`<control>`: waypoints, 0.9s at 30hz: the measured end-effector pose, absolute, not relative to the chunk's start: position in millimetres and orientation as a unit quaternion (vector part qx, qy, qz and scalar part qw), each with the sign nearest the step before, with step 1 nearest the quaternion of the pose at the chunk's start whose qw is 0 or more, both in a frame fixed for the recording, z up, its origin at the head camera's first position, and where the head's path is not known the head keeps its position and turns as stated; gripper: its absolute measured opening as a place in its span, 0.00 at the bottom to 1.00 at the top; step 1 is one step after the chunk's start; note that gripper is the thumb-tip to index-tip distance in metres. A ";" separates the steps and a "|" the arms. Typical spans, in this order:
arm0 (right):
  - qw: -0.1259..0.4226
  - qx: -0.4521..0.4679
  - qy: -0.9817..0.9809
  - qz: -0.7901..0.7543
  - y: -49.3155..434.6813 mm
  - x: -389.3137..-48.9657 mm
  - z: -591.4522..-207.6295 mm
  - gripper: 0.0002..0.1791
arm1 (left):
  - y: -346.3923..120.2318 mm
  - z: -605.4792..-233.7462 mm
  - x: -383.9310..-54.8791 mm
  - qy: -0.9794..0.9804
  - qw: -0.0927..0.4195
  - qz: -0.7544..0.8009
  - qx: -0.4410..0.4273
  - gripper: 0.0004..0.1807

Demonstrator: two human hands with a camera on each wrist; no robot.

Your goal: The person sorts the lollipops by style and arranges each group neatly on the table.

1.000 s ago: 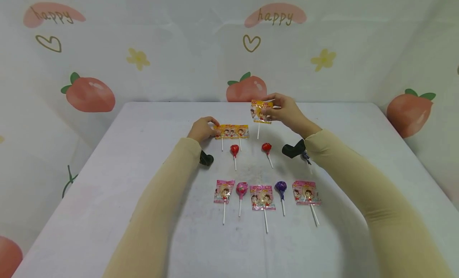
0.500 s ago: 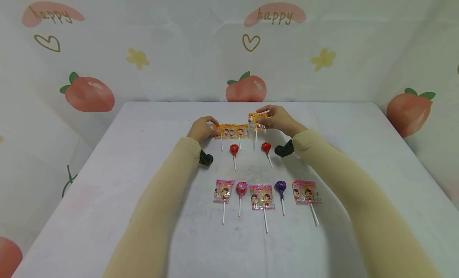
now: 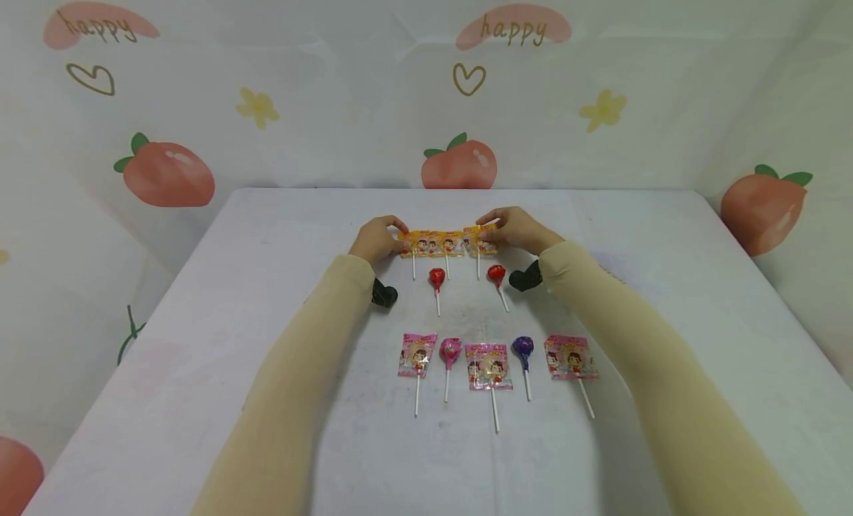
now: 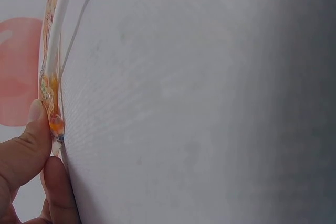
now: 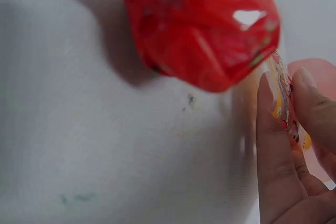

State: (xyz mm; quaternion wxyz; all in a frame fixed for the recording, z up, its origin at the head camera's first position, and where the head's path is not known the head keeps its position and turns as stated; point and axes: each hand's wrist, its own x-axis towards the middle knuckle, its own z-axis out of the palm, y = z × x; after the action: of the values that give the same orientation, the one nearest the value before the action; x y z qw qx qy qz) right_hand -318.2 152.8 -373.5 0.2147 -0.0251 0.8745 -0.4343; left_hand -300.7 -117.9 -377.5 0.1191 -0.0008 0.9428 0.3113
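Observation:
At the far side of the table, yellow-wrapped lollipops stand in a row. My left hand pinches the wrapper edge of the leftmost yellow lollipop between thumb and finger; the left wrist view shows its wrapper edge-on. Beside it is the middle yellow lollipop. At the right end, my right hand pinches the right yellow lollipop, its stick pointing down towards me. In the right wrist view its wrapper sits between thumb and fingers, with a red lollipop large in front.
Nearer me lie two red lollipops, one left and one right. The front row has pink-wrapped flat lollipops, a round pink one and a purple one. A patterned cloth hangs behind the table.
My right hand has come down and nearer with its yellow lollipop, bringing it level with the other yellow ones. The right sleeve now covers a dark lollipop seen earlier. My left hand stays put.

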 end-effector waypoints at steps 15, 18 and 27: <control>0.200 -0.047 0.896 -0.393 151.7 -315.6 -373.2 0.20 | -117.6 -377.8 -299.6 0.941 0.119 0.318 -0.008 0.19; 0.195 -0.057 0.905 -0.373 151.6 -316.6 -373.9 0.21 | -117.8 -377.7 -299.6 0.941 0.121 0.315 -0.008 0.19; 0.180 -0.066 0.919 -0.344 152.3 -317.9 -375.0 0.20 | -117.3 -377.5 -299.6 0.941 0.120 0.315 -0.005 0.19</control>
State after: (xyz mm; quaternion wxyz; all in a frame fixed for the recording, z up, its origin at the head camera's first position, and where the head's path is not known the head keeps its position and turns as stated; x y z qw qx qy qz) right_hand -317.9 152.3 -375.0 0.1797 -0.0657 0.9193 -0.3438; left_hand -299.6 -117.3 -377.5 0.1205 -0.0047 0.9413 0.3155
